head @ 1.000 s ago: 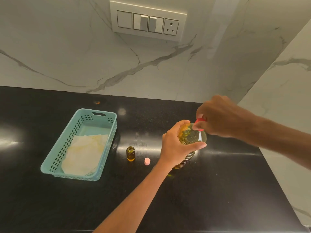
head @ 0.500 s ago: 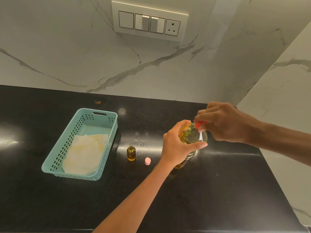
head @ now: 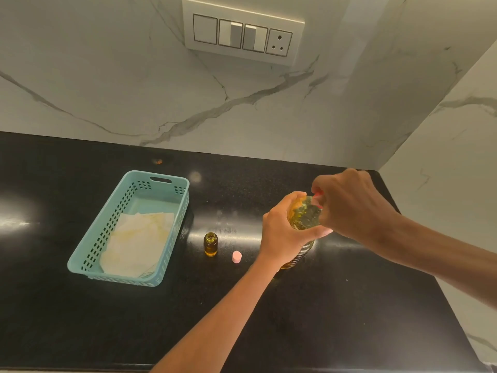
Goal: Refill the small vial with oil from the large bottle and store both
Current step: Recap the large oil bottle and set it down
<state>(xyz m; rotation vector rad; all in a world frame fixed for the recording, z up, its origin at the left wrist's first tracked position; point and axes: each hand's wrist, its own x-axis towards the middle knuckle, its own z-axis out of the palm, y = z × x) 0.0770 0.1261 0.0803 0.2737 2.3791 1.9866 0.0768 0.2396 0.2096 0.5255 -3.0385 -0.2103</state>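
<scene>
The large clear bottle of yellow oil stands on the black counter right of centre. My left hand wraps around its upper body. My right hand is over the top, fingers pinched on the red cap, which is mostly hidden. The small amber vial stands uncapped to the left, with oil inside. Its small pink cap lies on the counter between the vial and the bottle.
A teal perforated basket with a white paper towel in it sits at the left. Marble walls close off the back and the right side. A switch panel is on the back wall.
My right hand has twisted on the red cap, with the wrist rolling over the bottle's top. The bottle, left hand, vial and pink cap stay where they were.
</scene>
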